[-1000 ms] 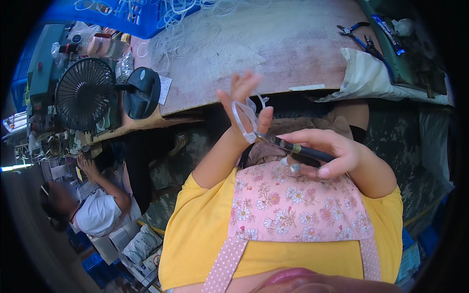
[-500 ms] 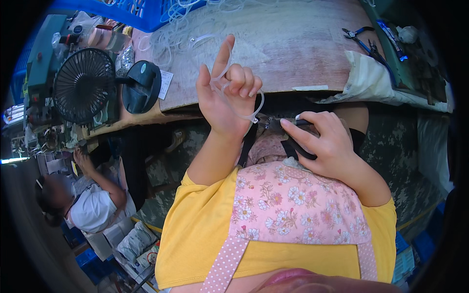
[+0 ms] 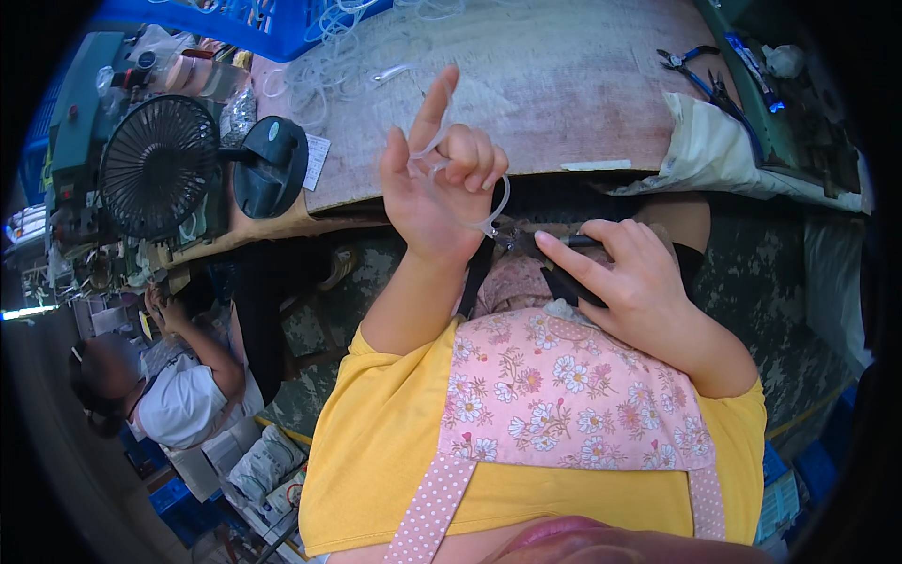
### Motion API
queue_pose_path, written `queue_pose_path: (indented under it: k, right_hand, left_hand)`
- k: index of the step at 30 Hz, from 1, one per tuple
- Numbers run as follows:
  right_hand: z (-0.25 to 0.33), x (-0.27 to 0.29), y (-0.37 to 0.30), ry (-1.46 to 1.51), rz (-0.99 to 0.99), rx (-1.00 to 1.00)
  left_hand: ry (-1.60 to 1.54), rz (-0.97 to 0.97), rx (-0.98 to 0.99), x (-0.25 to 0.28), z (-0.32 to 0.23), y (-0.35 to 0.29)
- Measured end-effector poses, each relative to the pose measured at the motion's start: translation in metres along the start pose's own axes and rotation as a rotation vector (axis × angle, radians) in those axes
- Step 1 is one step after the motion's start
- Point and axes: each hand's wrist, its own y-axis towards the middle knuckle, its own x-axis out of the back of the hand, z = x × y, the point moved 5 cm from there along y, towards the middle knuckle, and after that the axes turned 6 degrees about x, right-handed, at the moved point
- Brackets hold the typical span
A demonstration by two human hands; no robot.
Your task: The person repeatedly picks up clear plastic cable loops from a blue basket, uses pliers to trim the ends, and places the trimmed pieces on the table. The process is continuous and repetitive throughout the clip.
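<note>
My left hand (image 3: 434,202) is raised in front of the table edge, index finger pointing up and the other fingers curled. A clear, thin plastic tubing loop (image 3: 508,199) is hooked round its fingers and hangs beside the palm. My right hand (image 3: 641,273) is wrapped round black-handled pliers (image 3: 575,286). Their metal jaws meet the lower end of the loop, where a small shiny piece shows; whether they grip it is too small to tell.
Ahead is the worktable (image 3: 564,103) with a tangle of clear tubing (image 3: 324,80) beside a blue crate (image 3: 221,28). A black fan (image 3: 160,164) stands left. Blue-handled pliers (image 3: 691,58) and a white bag (image 3: 709,146) lie right. A co-worker (image 3: 183,399) sits at left.
My two hands have shifted only slightly, with the loop and pliers still together. At left, the co-worker's hands have come closer together.
</note>
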Motion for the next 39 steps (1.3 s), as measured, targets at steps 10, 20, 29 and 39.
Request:
queue_pose_path:
  k: [10,20,29,39]
  right_hand:
    - [-0.021,0.021,-0.008,0.165,0.017,-0.106]
    - [-0.020,-0.013,-0.018,0.240,0.095,-0.091]
    - [-0.030,-0.014,-0.024,0.250,0.056,-0.077]
    - [-0.034,-0.006,-0.021,0.315,-0.009,-0.120]
  left_hand:
    - [1.805,0.120,0.132,0.059,-0.047,0.016]
    - [2.316,-0.644,0.107,0.186,-0.173,0.123]
    - [2.456,-0.462,0.105,0.144,-0.146,0.117]
    - [1.905,-0.430,0.038,0.139,-0.161,0.106]
